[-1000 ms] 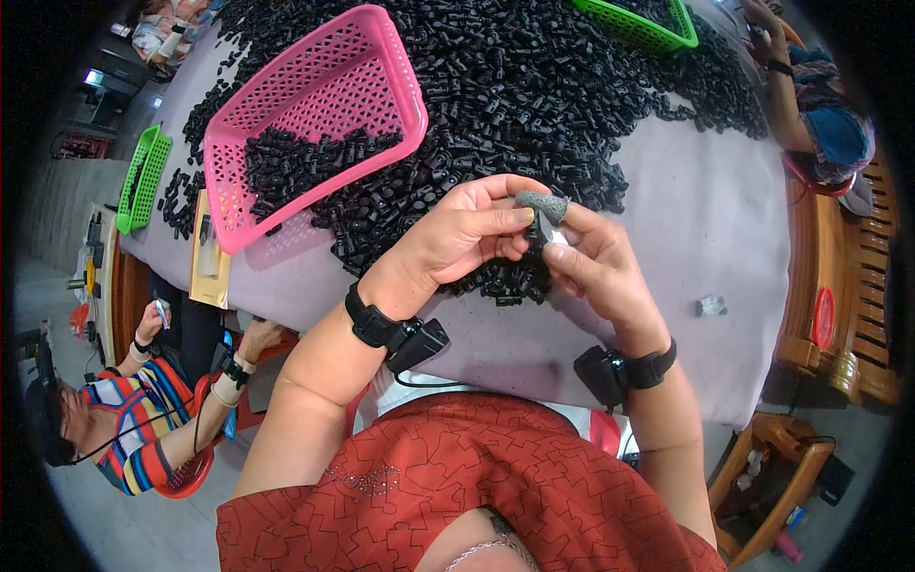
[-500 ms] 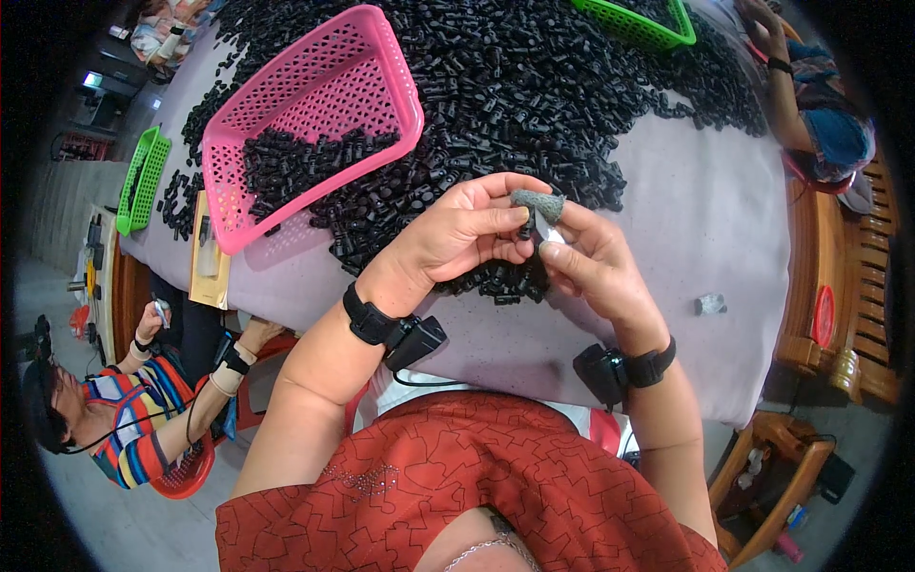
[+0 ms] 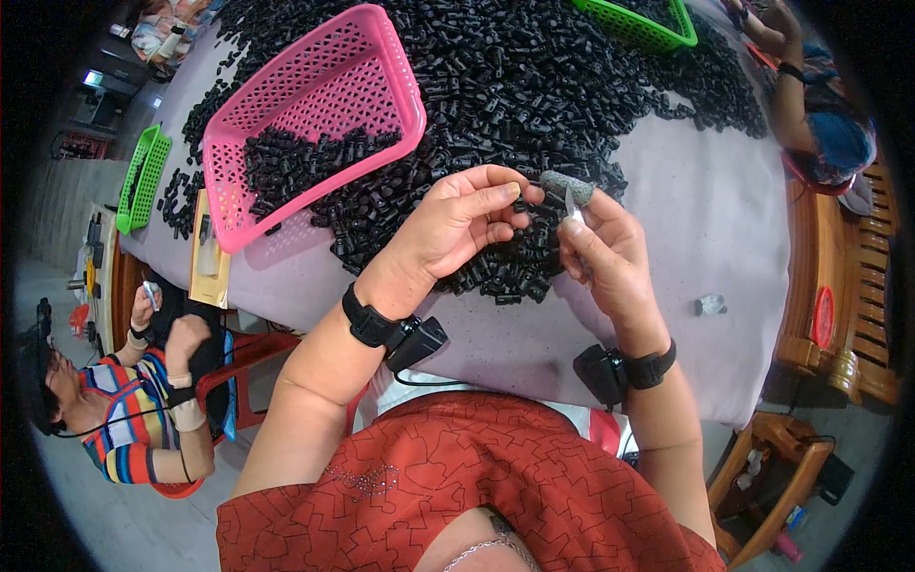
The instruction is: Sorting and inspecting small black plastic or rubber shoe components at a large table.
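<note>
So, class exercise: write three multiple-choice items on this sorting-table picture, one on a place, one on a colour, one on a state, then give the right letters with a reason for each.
1. Where do the black plastic parts mostly lie?
A. heaped on the table
B. on the floor
C. on a chair

2. What colour is the basket nearest the left hand?
A. blue
B. pink
C. white

3. What is the right hand doing?
A. lying flat on the table
B. holding a small blade in raised fingers
C. gripping the basket

Answers:
1 A, the heap covers the grey table.
2 B, its mesh walls are pink.
3 B, a thin blade shows between its fingers, with a grey cot on the fingertip.
</note>
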